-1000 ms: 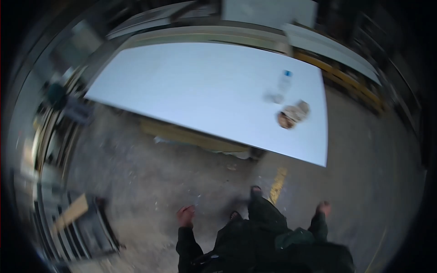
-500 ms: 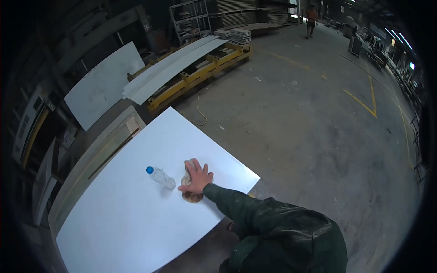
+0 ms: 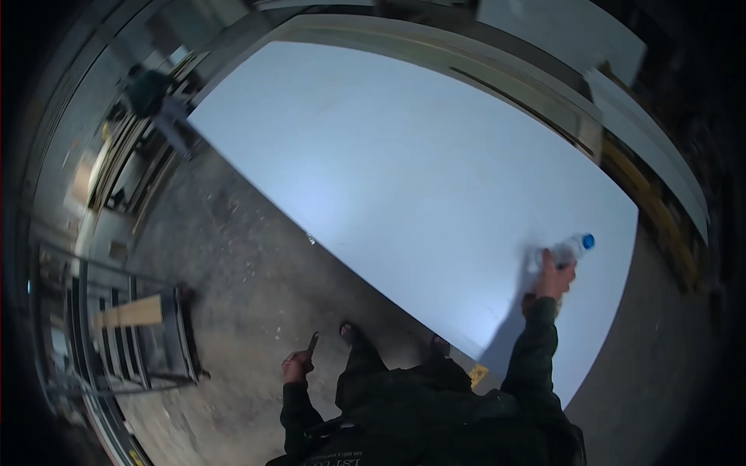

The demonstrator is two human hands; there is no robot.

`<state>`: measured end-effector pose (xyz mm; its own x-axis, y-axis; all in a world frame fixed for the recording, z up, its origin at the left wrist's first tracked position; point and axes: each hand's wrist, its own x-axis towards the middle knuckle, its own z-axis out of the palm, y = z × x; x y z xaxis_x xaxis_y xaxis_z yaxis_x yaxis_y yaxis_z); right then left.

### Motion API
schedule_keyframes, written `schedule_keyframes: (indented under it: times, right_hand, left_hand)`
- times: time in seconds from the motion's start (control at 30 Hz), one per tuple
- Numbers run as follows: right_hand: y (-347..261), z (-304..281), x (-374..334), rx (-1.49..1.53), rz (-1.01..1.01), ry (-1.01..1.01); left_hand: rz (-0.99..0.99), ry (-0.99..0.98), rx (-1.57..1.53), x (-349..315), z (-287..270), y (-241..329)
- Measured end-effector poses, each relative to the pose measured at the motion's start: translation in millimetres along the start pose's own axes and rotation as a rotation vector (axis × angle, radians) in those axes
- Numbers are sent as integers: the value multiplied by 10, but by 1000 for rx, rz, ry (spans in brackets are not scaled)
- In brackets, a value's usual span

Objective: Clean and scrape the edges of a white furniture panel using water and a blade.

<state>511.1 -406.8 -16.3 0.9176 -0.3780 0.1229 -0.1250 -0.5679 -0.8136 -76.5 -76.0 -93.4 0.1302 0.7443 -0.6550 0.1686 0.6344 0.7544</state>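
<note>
My right hand (image 3: 554, 279) reaches over the white panel and closes on a clear plastic bottle (image 3: 569, 248) with a blue cap, near the panel's right end. The bottle lies tilted, cap pointing away to the right. A bit of brownish cloth (image 3: 530, 300) shows beside my right wrist; most of it is hidden under the arm. Low beside my body, off the panel, my left hand (image 3: 296, 367) is closed around a short, thin, dark tool (image 3: 313, 342) that sticks up from the fist. What kind of tool it is cannot be made out.
The large white panel (image 3: 373, 155) lies in front of me at about waist height. A metal rack (image 3: 140, 334) with boards stands at the left. Another person (image 3: 155, 105) is at the far left. A yellow frame (image 3: 649, 206) carrying white sheets is beyond the right end.
My view has swung left, bringing my left hand into sight. The right hand, spread on the cloth before, has moved onto the bottle and closed on it.
</note>
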Motion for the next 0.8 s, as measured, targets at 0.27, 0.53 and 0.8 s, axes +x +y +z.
schedule_keyframes:
  times: [0.27,0.53,0.8]
  right_hand:
    - [-1527,642,-1706,725,-192,-437]
    - [-3604,2188,-3600,835,-220,-677]
    - [-5422,3837,-5024,956,-268,-867]
  left_hand:
    - [-51,194,-535,905,-2009,-51]
    - [166,7,-861,2413,-2866,1768]
    - [328,-164,-842,4299,-2925,3876]
